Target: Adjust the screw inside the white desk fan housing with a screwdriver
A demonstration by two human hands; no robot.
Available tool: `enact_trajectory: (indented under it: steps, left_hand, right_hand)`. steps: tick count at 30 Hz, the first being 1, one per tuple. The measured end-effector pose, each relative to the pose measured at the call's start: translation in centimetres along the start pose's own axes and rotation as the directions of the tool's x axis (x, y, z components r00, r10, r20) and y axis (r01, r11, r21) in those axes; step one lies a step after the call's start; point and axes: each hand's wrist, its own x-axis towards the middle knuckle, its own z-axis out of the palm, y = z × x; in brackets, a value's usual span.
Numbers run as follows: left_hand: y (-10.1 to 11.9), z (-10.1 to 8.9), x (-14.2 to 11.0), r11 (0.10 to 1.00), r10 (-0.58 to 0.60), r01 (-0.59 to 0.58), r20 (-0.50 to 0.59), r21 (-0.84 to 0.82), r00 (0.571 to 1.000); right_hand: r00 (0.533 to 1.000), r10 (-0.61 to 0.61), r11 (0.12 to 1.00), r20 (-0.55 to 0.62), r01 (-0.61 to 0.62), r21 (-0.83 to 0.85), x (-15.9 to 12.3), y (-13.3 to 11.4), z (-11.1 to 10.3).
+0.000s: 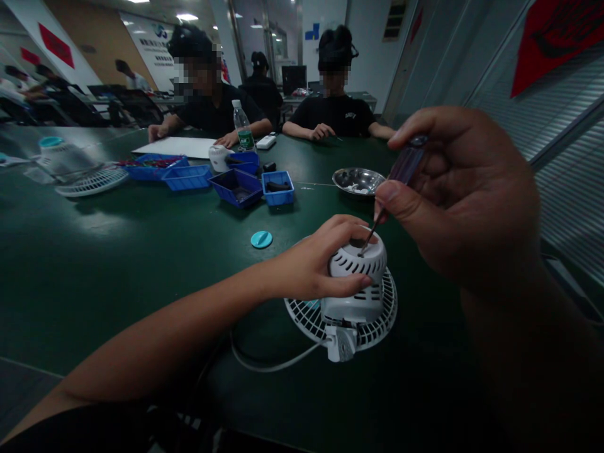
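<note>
A white electric fan [355, 308] lies face down on the green table, its slotted motor housing pointing up and its grille against the surface. My left hand [330, 261] is wrapped around the housing, thumb on the near side and fingers over the top. Above and to the right, my right hand [453, 189] grips a screwdriver [406, 165] by its dark translucent handle. The screwdriver's shaft slants down to the left, and its tip meets the top of the housing. A turquoise round knob [261, 239] lies on the table left of the fan.
Behind the fan stands a metal bowl [358, 181] with small white parts. Several blue bins [236, 187], a water bottle [243, 129] and another fan [89, 170] are farther back. A pale power cord [268, 367] curves left from the fan. Two people sit across the table [141, 251].
</note>
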Motion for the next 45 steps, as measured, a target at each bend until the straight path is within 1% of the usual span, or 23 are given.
enact_trajectory:
  steps: [3,8,15,20,23,25,27,28,32,33,37,42,45]
  left_hand:
    - [-0.1,0.0,0.0,1.0,0.017,-0.017,-0.01,0.003,1.0]
    - [0.0,0.0,-0.1,1.0,0.02,-0.02,-0.007,0.005,1.0]
    - [0.1,-0.1,-0.1,1.0,-0.016,0.016,0.006,0.0,1.0]
    - [-0.2,0.0,-0.2,1.0,0.004,-0.004,-0.001,-0.003,1.0]
    - [-0.3,0.1,-0.3,1.0,0.0,0.0,0.0,0.005,1.0]
    - [-0.3,0.0,-0.4,1.0,-0.004,0.004,0.002,0.006,1.0]
    - [-0.3,0.0,-0.4,1.0,-0.007,0.007,0.003,0.005,1.0]
    - [-0.3,0.0,-0.4,1.0,-0.006,0.006,0.001,0.004,1.0]
    - [-0.4,0.0,-0.4,1.0,0.001,-0.001,-0.004,0.003,1.0]
    - [-0.4,0.0,-0.4,1.0,0.007,-0.007,-0.006,0.005,1.0]
    - [-0.5,0.0,-0.5,1.0,0.024,-0.024,-0.03,0.021,0.999]
    - [-0.3,0.0,-0.4,0.999,0.02,-0.019,-0.023,0.027,1.0]
    - [-0.2,0.0,-0.3,0.999,0.026,-0.026,-0.022,0.025,0.999]
  right_hand:
    - [1.0,-0.021,1.0,-0.008,0.021,-0.012,0.0,0.1,0.0]
    - [0.999,-0.036,0.993,-0.001,0.036,-0.112,-0.1,0.2,-0.1]
    - [1.0,-0.03,0.998,-0.003,0.03,-0.053,-0.2,0.3,-0.1]
    - [0.999,-0.049,0.998,-0.011,0.048,-0.049,0.1,-0.2,-0.3]
    - [0.998,-0.004,1.0,-0.061,0.004,-0.003,0.2,-0.4,-0.1]
    - [0.996,0.055,0.995,-0.077,-0.048,0.087,0.1,-0.3,-0.1]
    - [0.995,0.086,0.983,-0.047,-0.077,0.164,-0.1,-0.2,-0.3]
    - [0.996,0.087,0.981,-0.025,-0.081,0.177,-0.1,-0.1,-0.5]
    - [0.998,0.036,0.997,0.044,-0.039,0.068,-0.3,-0.1,-1.2]
    - [0.999,0.025,0.999,0.044,-0.026,0.036,-0.3,-0.2,-1.2]
    - [1.0,-0.021,1.0,0.015,0.021,-0.004,-0.2,-0.6,-1.0]
    - [1.0,-0.016,0.998,-0.021,0.015,-0.057,-0.2,-0.5,-0.3]
    - [0.999,-0.035,0.997,-0.04,0.032,-0.074,-0.2,-0.1,-0.1]
